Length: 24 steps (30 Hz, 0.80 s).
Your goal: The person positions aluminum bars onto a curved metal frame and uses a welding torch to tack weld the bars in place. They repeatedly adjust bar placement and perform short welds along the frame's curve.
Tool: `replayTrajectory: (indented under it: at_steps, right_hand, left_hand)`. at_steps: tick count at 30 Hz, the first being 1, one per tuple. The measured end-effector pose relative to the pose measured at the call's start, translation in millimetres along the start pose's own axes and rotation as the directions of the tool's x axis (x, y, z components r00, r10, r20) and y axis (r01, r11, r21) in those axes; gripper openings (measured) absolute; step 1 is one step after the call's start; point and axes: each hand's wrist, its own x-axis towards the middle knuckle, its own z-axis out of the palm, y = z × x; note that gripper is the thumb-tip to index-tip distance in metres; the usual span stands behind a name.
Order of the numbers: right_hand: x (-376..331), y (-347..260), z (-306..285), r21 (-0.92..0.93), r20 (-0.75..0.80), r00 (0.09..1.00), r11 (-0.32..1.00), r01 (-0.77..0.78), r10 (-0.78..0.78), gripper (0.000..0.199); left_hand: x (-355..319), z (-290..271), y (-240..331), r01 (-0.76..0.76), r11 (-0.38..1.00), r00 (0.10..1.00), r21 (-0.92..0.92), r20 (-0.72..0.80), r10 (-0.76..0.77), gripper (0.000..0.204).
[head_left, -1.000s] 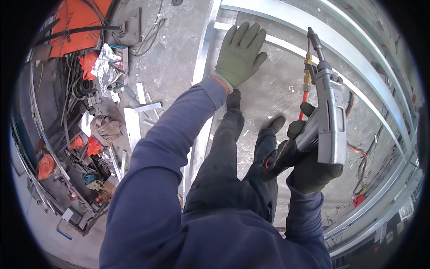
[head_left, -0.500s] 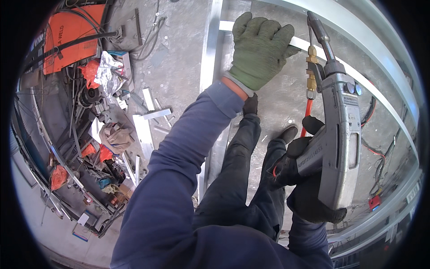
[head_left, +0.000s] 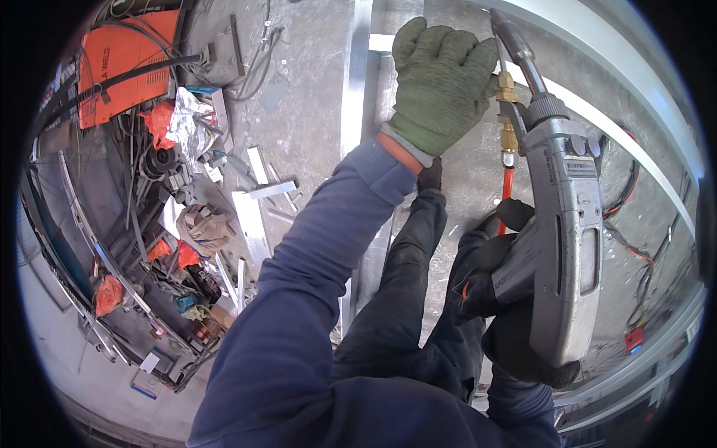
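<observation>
My left hand, in a green work glove, is closed over a pale metal crossbar at the top middle, its fingers curled over the far side. A grey welding gun is in my right hand, which wears a black glove wrapped round the handle. The gun's dark nozzle points away from me and ends just right of my left fingers. Brass fittings and a red hose run along the gun's left side. My left fingertips and the underside of the bar are hidden.
A long metal frame rail runs beside my left arm, and more rails curve along the right. Metal offcuts, bags and scrap clutter the floor at left, below an orange welding machine. Cables lie on the right.
The welding gun has moved left, bringing its nozzle closer to my left hand. My left hand stays closed on the bar. The view has shifted slightly, so the floor clutter appears farther right.
</observation>
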Motion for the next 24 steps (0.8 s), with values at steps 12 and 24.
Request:
replayTrajectory:
  at_steps: [12,24]
  right_hand:
    - [8.6,-1.7,41.5,-0.046,-0.033,0.999,0.999,-0.016,0.014,0.128]
    - [15.9,16.6,65.3,0.213,0.012,1.0,0.977,0.016,-0.019,0.123]
  left_hand:
    - [14.7,-12.3,6.0,0.016,0.999,0.998,-0.038,0.055,-0.014,0.047]
    - [12.4,-23.2,9.0,0.032,0.993,0.998,-0.111,0.051,-0.026,0.049]
